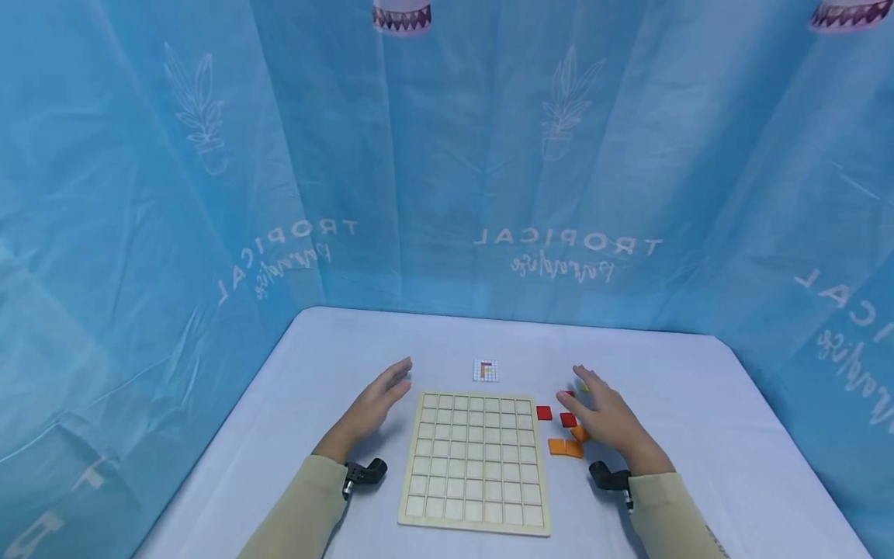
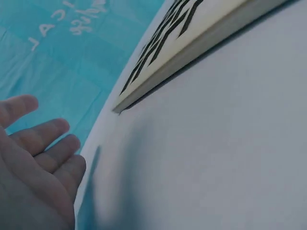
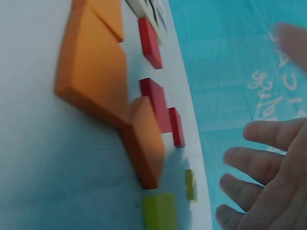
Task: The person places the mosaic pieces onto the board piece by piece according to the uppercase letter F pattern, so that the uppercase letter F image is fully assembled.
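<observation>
White bench [image 1: 628, 349], left grip [image 1: 373, 405] and right grip [image 1: 611, 419] relaxed, empty; red tiles [image 1: 544, 413] beside grid board [image 1: 475, 462] look light, stiff, edge-pinchable.

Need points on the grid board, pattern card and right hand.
Grid board [image 1: 475, 449]: head view, middle cells.
Pattern card [image 1: 486, 371]: head view, printed face.
Right hand [image 1: 610, 417]: head view, middle of hand.

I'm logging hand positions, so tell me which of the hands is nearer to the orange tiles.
Right. The right hand is close by, just to the right of the orange tiles; the left hand is across the grid board, off its left side.
</observation>
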Tool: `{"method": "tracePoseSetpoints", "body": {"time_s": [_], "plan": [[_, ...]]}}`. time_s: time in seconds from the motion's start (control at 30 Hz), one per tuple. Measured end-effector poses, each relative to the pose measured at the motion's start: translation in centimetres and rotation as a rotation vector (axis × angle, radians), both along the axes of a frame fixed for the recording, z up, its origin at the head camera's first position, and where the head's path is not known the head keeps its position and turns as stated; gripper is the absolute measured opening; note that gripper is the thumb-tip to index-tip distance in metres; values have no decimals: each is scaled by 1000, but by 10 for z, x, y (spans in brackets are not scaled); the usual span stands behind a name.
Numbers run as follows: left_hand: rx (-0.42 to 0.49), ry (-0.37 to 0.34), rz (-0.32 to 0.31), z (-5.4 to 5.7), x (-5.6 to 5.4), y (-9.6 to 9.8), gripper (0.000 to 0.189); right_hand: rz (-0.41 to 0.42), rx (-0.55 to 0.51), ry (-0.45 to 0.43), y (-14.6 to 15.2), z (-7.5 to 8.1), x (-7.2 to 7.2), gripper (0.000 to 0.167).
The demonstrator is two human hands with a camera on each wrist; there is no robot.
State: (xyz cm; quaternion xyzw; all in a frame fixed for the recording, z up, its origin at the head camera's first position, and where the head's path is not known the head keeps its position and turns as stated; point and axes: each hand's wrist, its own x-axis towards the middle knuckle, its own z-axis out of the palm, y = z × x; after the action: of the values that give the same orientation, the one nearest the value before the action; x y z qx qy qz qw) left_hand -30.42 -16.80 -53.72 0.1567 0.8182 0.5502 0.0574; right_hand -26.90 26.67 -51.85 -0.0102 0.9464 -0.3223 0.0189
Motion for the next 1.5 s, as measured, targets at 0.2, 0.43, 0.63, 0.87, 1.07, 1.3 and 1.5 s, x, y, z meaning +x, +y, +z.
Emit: {"method": "tracePoseSetpoints", "body": {"time_s": [0.2, 0.43, 0.63, 0.87, 1.07, 1.3, 1.5], "plan": [[44, -13, 26, -6, 4, 4, 77, 14, 41, 32, -1, -12, -4, 73], [65, 37, 102, -16, 0, 6, 57, 8, 50, 92, 3, -13, -9, 52], [63, 19, 140, -15, -1, 9, 46, 5, 78, 71, 3, -12, -14, 40], [36, 13, 136, -16, 0, 10, 41, 31, 104, 93, 1, -12, -16, 37], [32, 18, 138, -16, 1, 9, 40, 29, 103, 92, -2, -11, -17, 36], [30, 19, 136, -16, 1, 9, 39, 6, 77, 89, -2, -11, -17, 33], [33, 21, 128, -17, 1, 9, 39, 26, 56, 130, -3, -9, -15, 30]]}}
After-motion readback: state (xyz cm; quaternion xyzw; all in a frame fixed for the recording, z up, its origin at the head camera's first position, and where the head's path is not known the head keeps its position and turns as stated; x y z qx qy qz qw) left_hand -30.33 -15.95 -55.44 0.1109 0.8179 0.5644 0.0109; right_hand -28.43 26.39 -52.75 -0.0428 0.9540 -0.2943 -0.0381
